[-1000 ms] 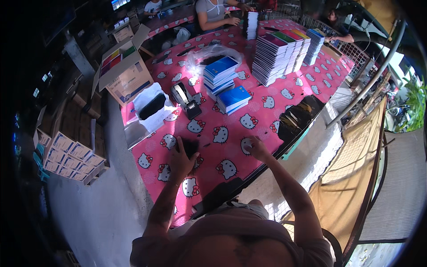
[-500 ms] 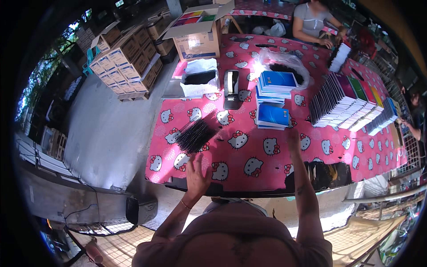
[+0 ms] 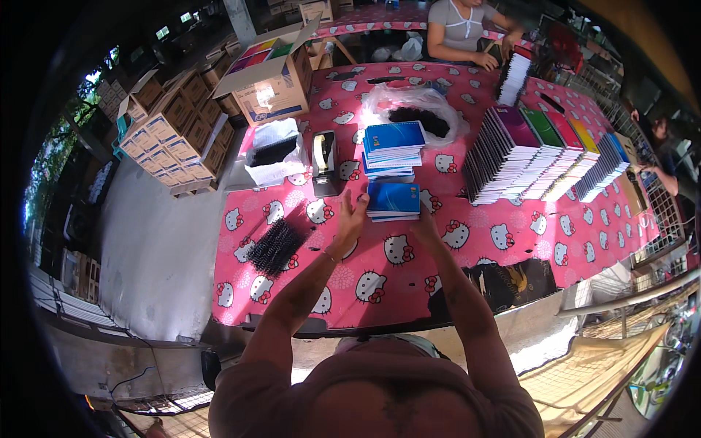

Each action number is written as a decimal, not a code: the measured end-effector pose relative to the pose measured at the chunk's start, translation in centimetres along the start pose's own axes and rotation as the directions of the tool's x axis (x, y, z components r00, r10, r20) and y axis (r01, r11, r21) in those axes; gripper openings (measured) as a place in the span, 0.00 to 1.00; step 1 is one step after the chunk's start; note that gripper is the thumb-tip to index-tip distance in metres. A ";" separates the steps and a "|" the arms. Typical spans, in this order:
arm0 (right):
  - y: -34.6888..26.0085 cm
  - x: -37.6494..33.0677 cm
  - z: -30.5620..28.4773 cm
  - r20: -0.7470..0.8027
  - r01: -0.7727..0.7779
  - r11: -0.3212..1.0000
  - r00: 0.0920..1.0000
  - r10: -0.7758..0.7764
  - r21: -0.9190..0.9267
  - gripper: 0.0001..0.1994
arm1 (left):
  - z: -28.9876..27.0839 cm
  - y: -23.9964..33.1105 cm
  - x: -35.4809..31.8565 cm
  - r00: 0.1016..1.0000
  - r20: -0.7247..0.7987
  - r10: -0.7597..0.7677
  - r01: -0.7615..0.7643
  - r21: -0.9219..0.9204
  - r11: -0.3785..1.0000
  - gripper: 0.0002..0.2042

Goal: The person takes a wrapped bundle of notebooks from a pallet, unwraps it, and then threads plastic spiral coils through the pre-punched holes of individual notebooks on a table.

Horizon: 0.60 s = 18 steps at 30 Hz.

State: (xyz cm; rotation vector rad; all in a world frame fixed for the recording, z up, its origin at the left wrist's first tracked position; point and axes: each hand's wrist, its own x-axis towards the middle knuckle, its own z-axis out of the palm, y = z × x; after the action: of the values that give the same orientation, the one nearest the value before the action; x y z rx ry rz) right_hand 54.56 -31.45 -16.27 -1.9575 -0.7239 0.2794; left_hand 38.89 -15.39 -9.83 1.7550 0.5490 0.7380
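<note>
A small pile of blue-covered notebooks (image 3: 394, 197) lies on the table between my two hands. At its left edge is my left hand (image 3: 352, 219), fingers spread and nothing inside them. My right hand (image 3: 426, 226) is at the pile's near right corner; its fingers are dim and partly hidden, so whether they grip is unclear. Just behind rises a taller stack of blue notebooks (image 3: 394, 136). Left of my left forearm lies a bunch of black binding coils (image 3: 276, 247). A black tape dispenser (image 3: 325, 164) stands left of the notebooks.
A paper-lined box of black coils (image 3: 276, 150) and an open carton (image 3: 272, 91) stand at the back left. A plastic bag (image 3: 376, 106) with black coils lies behind the notebooks. Tall coloured notebook stacks (image 3: 504, 160) fill the right. A co-worker (image 3: 460, 33) sits across the pink table (image 3: 350, 299).
Both my hands have moved forward to the sides of the front blue pile, the left one coming over from near the loose coils. The view has shifted to the right.
</note>
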 end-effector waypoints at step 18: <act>-4.0 -4.2 1.5 0.094 -0.066 0.993 0.994 0.057 0.100 0.26 | -29.1 -7.0 2.7 0.927 -0.271 0.258 0.178 0.926 0.332 0.20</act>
State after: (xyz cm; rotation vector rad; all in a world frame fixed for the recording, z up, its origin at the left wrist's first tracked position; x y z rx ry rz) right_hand 49.00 -31.48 -13.95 -1.8809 -0.6948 0.4369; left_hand 19.96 7.92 -10.05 2.7533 1.4507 0.8643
